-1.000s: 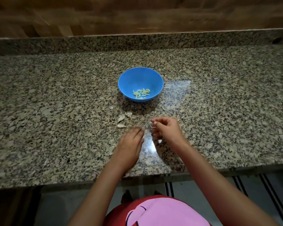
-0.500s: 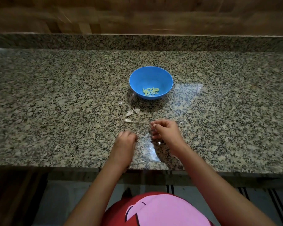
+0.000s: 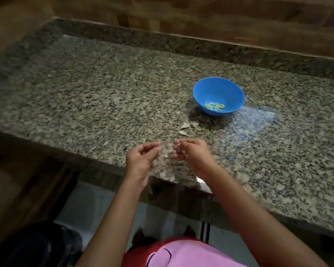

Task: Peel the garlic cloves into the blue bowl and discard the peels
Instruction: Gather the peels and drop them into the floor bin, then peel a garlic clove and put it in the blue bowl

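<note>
The blue bowl (image 3: 219,91) stands on the granite counter (image 3: 104,97), with several peeled yellowish garlic cloves (image 3: 214,106) lying in its bottom. Two pale peels (image 3: 185,125) lie on the counter just in front of it. Both hands hover over the counter's front edge, a short gap between them. My right hand (image 3: 195,154) pinches a small pale garlic piece (image 3: 178,149) at its fingertips; the blur hides whether it is peel or clove. My left hand (image 3: 141,159) is curled with fingers bent toward the thumb, and what it holds, if anything, is hidden.
A raised granite ledge (image 3: 201,45) and a wooden wall run along the back. The counter ends at the left. A dark round object (image 3: 37,247) sits on the floor at lower left. A striped mat (image 3: 205,231) lies below the counter edge.
The view has swung left, putting the bowl at the right. My left hand has lifted from lying flat on the counter and curled up. My right hand keeps its pinch.
</note>
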